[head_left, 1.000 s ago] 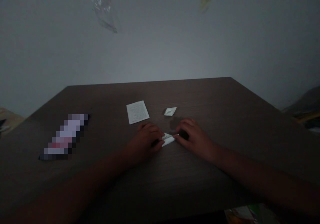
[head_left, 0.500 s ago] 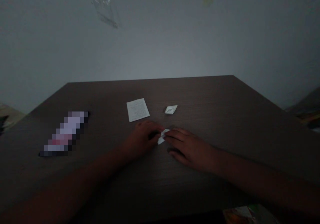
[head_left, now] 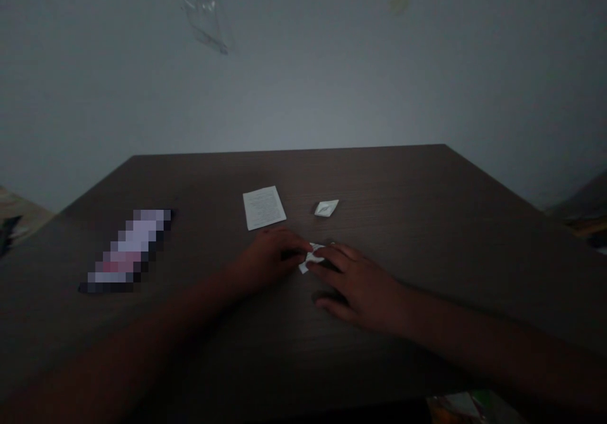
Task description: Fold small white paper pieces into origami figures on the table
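Note:
A small folded white paper (head_left: pixel 312 256) lies on the dark wooden table (head_left: pixel 427 222) between my two hands. My left hand (head_left: pixel 268 263) has its fingers curled and pinches the paper's left end. My right hand (head_left: pixel 360 285) lies over the right part of the paper with its fingers stretched flat, pressing it down. Most of the paper is hidden under the fingers. A flat white paper square (head_left: pixel 263 207) lies just beyond my left hand. A tiny folded paper shape (head_left: pixel 327 208) sits beyond my right hand.
A long blurred-out object (head_left: pixel 127 250) lies on the table's left side. A grey wall stands behind the table, with clear plastic (head_left: pixel 203 8) hanging at the top. Something colourful (head_left: pixel 465 406) shows below the table's near edge at the right.
My right hand has slid left and nearer, coming to lie flat over the folded paper. The paper now looks shorter and more bunched. My left hand stayed at its left end.

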Demonstrator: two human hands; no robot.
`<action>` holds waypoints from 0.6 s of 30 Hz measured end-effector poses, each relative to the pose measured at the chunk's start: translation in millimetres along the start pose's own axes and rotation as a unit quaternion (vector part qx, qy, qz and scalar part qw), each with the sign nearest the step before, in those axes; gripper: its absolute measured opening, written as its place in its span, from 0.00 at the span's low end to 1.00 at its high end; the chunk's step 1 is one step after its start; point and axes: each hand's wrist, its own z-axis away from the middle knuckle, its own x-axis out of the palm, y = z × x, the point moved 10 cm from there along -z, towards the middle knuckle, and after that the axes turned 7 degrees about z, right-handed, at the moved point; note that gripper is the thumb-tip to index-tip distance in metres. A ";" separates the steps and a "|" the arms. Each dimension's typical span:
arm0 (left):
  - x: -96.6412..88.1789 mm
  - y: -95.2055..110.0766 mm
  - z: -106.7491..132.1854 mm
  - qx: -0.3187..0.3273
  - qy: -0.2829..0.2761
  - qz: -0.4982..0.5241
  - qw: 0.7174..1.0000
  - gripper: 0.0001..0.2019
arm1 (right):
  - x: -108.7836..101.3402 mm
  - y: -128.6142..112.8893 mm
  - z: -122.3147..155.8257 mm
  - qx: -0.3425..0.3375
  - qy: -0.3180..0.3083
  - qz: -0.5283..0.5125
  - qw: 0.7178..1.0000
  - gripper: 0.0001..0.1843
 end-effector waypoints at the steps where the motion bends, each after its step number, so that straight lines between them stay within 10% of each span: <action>1: -0.3 0.8 -0.1 -0.001 -0.003 -0.003 1.000 0.11 | 0.5 0.6 -0.1 0.002 0.000 -0.003 1.000 0.33; 18: -6.3 1.8 2.2 0.022 -0.068 0.001 0.997 0.15 | 1.2 -0.8 -1.6 0.002 0.014 0.019 1.000 0.33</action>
